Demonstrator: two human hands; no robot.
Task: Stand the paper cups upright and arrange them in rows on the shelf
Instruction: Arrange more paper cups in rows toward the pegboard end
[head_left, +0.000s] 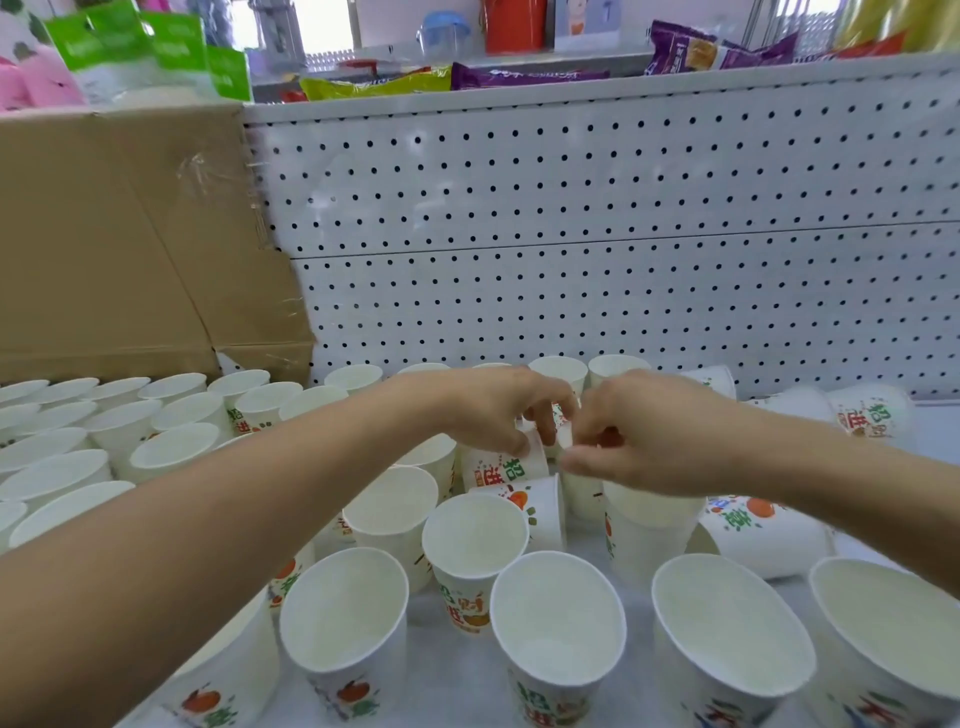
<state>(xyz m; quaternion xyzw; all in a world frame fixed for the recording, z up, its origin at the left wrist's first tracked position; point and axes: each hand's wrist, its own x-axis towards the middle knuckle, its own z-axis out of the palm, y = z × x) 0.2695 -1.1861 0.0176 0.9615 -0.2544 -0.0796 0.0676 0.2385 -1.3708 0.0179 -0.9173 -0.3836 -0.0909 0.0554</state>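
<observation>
Many white paper cups with orange and green print stand on the white shelf (457, 670). Upright cups fill the left side in rows (171, 447) and the front, such as one in the middle (475, 540). Both hands meet over the middle of the shelf. My left hand (498, 410) grips a tilted printed cup (501, 465) by its top. My right hand (634, 431) pinches the same cup from the right with fingertips. A cup lies on its side under my right wrist (763, 535). Two more cups lie toppled at the far right (867, 413).
A white pegboard back wall (597, 218) rises behind the cups. A brown cardboard box (119, 244) stands at the back left, against the rows. Snack packets (374, 83) lie on the shelf above.
</observation>
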